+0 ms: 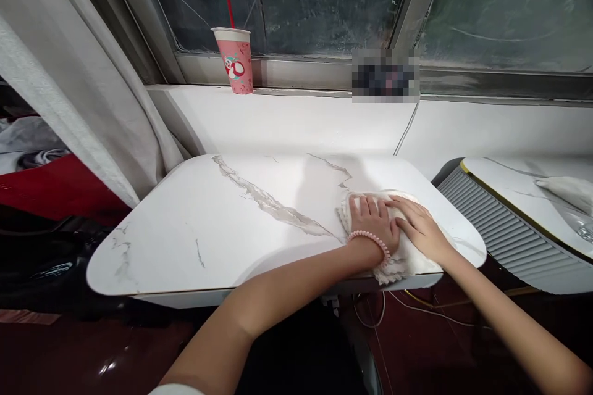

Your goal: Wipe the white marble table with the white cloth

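A white cloth (407, 257) lies on the right part of a white marble-patterned tabletop (222, 222), with its frayed near edge hanging over the front. My left hand (373, 225), with a pink beaded band round the wrist, presses flat on the cloth, fingers stretched away from me. Beside it, my right hand (424, 228) also rests flat on the cloth, its fingers pointing up and left towards the left hand. The two hands nearly touch. The part of the cloth under the palms is hidden.
A pink paper cup (236, 65) with a red straw stands on the window sill, near a blurred dark patch (385, 77). A grey curtain (111, 62) hangs at left. To the right is a ribbed cabinet (504, 234) bearing another cloth (567, 191). Cables hang below the table.
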